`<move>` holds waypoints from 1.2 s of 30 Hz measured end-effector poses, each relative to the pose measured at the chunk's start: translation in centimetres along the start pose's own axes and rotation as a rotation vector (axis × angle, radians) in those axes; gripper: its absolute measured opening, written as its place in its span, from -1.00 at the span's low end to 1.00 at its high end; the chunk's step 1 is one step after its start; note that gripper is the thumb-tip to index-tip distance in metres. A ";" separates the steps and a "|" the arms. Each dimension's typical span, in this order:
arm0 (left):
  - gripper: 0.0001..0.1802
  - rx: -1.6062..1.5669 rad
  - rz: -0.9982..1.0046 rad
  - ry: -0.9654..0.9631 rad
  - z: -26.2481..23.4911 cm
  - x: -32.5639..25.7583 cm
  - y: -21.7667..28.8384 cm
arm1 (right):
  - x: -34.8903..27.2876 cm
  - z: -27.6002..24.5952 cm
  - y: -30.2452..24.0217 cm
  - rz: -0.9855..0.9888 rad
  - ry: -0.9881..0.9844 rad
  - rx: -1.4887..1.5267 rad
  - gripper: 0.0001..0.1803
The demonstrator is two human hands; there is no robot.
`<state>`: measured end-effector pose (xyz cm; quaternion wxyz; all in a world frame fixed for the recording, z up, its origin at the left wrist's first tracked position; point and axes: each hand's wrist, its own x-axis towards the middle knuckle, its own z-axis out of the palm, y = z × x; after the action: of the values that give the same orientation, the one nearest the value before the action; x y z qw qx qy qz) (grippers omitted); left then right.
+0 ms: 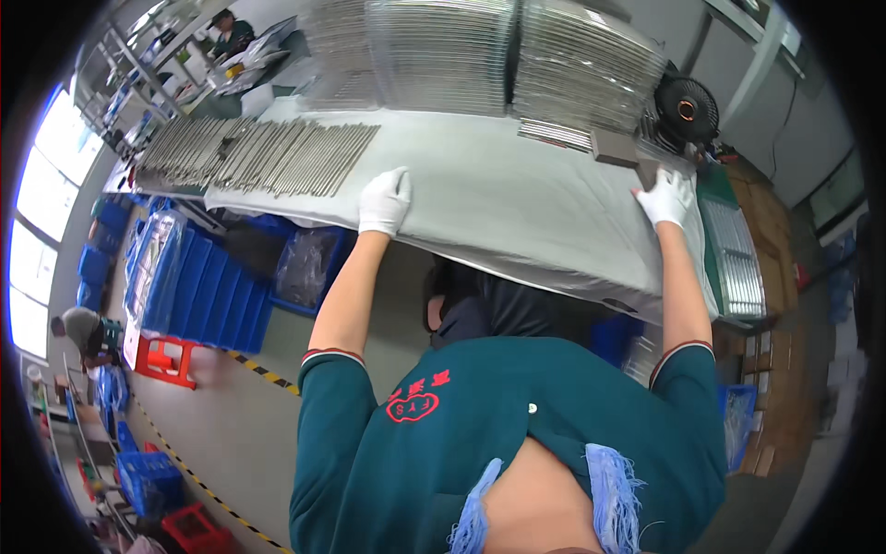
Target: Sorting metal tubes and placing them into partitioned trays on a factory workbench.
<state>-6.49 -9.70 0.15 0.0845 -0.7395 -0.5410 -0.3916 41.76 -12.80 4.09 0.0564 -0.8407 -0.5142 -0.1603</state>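
Note:
My left hand, in a white glove, rests on the near edge of the table's pale cloth. Its fingers are curled together, and nothing shows in them. To its left, a long row of thin metal rods lies side by side. Also gloved, my right hand lies with spread fingers at the table's right end; the thumb tip looks bare. Just beyond its fingertips are a grey-brown block and a short row of shiny rods. I cannot tell whether the fingers touch anything besides the cloth.
Tall stacks of clear plastic trays line the table's back. A black fan stands at the back right, and trays of metal rods lie right of the table. Blue bins and a red stool are at left. Two people work farther off.

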 end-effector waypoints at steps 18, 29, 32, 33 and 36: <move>-0.79 -0.150 -0.087 0.060 -2.2 -0.2 1.0 | -5.6 -2.2 -12.0 -0.642 0.350 0.606 -0.31; -0.79 -0.726 0.097 -0.268 -3.2 -2.0 -1.8 | -7.7 -6.1 -44.8 -1.092 -0.140 0.943 -0.40; -0.78 -1.121 -0.054 -0.630 -4.4 -2.4 -4.1 | -7.5 -7.4 -47.4 -1.184 -0.116 0.791 -0.42; -0.76 -1.167 -0.149 -0.715 -5.1 -2.4 -4.9 | -7.4 -7.5 -47.6 -1.138 -0.192 0.816 -0.42; -0.76 -1.216 -0.289 -0.903 -7.0 -2.8 -8.5 | -7.4 -8.4 -47.0 -1.029 -0.339 0.817 -0.38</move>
<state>-17.59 -12.16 0.48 -0.6178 -0.6659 -0.3040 -0.2874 -4.58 0.62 6.29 0.2048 -0.4135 -0.8698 0.1745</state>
